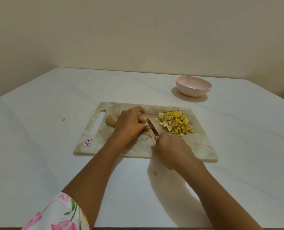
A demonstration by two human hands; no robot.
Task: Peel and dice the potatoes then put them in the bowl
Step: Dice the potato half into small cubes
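On the marbled cutting board [196,146], my left hand [129,123] curls over a piece of potato [146,124], mostly hidden under the fingers. My right hand [169,148] grips the red handle of a small knife [152,127], whose blade rests against that piece. A pile of yellow diced potato [176,122] lies on the board's right part. A whole unpeeled potato [110,121] sits just left of my left hand. The pink bowl [193,86] stands beyond the board at the right, and nothing shows inside it.
The board lies on a white table [55,146] against a beige wall. Small scraps lie on the table, one [154,173] in front of the board and one [63,119] at its left. The board has a handle slot [97,122] at its left end.
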